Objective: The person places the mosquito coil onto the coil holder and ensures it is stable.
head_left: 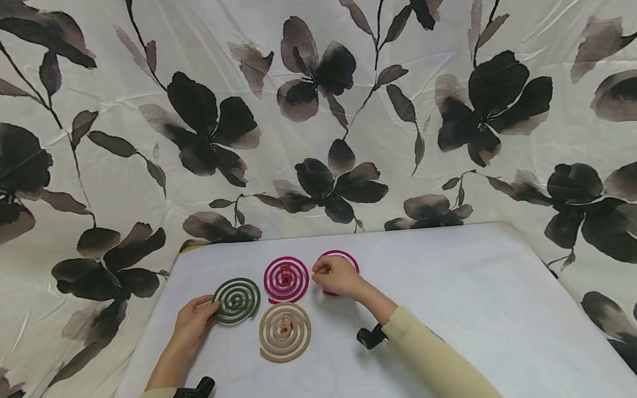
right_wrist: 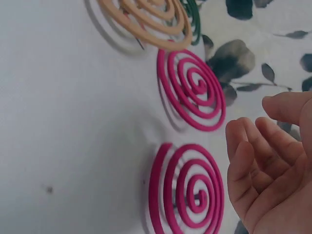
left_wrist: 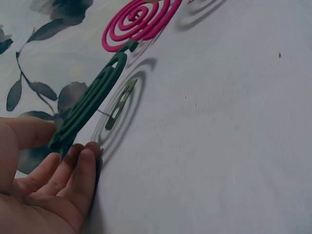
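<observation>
My left hand (head_left: 193, 321) pinches the left edge of a green mosquito coil (head_left: 236, 301) between thumb and fingers. In the left wrist view the coil is tilted, raised over a small metal stand (left_wrist: 119, 107) and its shadow. My right hand (head_left: 338, 275) is over the far-right pink mosquito coil (head_left: 357, 263) and covers much of it in the head view. Its fingers are loosely bent and hold nothing in the right wrist view. Left of that hand lies another pink coil (head_left: 286, 279). Nearer to me is a tan mosquito coil (head_left: 285, 329).
The coils are grouped on a white table (head_left: 459, 311), toward its far left part. A flowered cloth (head_left: 416, 131) hangs behind the table's back edge. Black wrist devices show at the left sleeve (head_left: 191, 395) and right sleeve (head_left: 372, 336).
</observation>
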The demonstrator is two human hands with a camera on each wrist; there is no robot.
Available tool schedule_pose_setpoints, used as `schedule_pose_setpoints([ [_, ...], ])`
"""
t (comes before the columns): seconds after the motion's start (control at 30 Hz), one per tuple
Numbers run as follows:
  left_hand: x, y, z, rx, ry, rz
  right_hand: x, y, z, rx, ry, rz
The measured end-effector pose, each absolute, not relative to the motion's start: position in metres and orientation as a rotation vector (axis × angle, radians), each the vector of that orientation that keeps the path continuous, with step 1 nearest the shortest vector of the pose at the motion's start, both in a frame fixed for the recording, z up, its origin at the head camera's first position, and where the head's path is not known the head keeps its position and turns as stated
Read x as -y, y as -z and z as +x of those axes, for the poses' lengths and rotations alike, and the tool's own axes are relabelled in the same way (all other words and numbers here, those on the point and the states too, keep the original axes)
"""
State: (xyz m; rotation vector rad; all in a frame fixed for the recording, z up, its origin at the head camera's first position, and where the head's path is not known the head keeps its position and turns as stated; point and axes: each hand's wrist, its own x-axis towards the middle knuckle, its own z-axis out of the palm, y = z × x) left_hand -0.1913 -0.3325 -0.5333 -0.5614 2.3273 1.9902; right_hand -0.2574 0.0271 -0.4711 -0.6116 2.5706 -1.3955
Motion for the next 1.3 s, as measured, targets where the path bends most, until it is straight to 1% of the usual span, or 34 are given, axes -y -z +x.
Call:
schedule_pose_setpoints([
  [0.13, 0.339, 0.532, -0.188, -2.381, -1.958, -0.524, -0.043, 0.469, -0.254, -2.560, 1.431, -0.565],
  [0.37, 0.348, 0.521, -0.183, -2.576, -1.703, -0.443, -0.068, 0.463, -0.252, -2.606, 1.436, -0.557],
  [0.63, 0.349, 0.497, -0.176, -2.961, -1.290, -0.193, -0.102, 0.453, -0.248, -2.747, 1.363, -0.498],
  [0.8, 0.349, 0.485, -0.174, -3.157, -1.125, 0.003, -0.122, 0.446, -0.242, -2.869, 1.266, -0.495],
  [0.9, 0.349, 0.479, -0.173, -3.269, -0.964, 0.067, -0.131, 0.444, -0.238, -2.933, 1.170, -0.500],
  [1.17, 0.348, 0.473, -0.166, -3.443, -0.572, 0.167, -0.153, 0.449, -0.229, -3.084, 0.880, -0.514],
  [1.3, 0.347, 0.473, -0.160, -3.454, -0.428, 0.136, -0.167, 0.452, -0.225, -3.165, 0.771, -0.538],
])
